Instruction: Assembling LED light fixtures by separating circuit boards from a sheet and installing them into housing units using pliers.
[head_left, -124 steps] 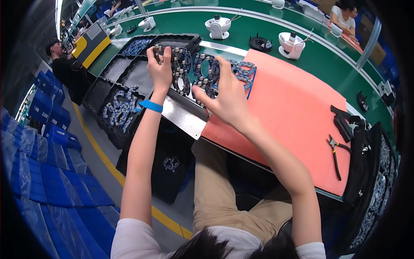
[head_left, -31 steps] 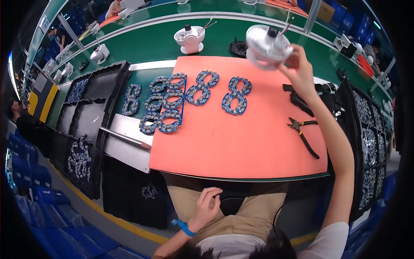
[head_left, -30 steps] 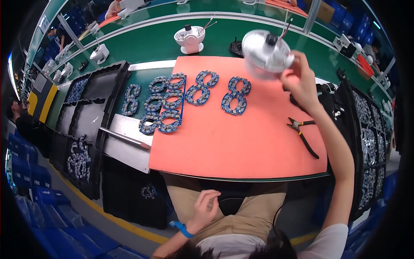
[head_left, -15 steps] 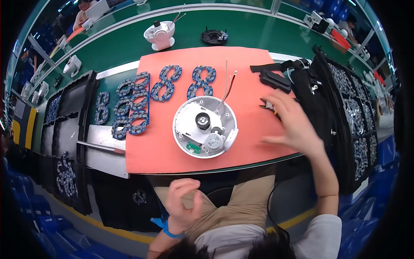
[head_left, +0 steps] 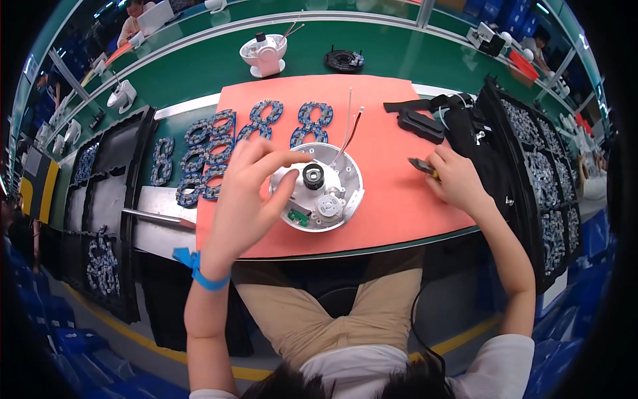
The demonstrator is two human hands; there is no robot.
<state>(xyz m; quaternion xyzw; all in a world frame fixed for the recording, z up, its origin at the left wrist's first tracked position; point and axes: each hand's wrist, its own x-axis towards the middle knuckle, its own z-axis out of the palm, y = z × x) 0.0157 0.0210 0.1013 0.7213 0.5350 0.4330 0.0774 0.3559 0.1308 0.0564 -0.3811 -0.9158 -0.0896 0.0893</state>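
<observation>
A round white housing sits on the salmon mat in front of me, with a black cylindrical part at its centre, a silver motor and a small green circuit board inside. Thin wires rise from its far side. My left hand hovers over the housing's left edge, thumb and forefinger apart near the black cylinder; whether they touch it is unclear. To the right, my right hand is closed around small pliers with dark jaws and a yellow handle, pointing left.
Blue figure-eight circuit boards lie on the mat's far and left parts. A black oblong part rests at its far right. Black trays of small parts flank the bench. Behind are a white housing on a stand and a black ring part.
My left hand has risen from my lap to the housing. My right hand has closed on the pliers, which lay on the mat.
</observation>
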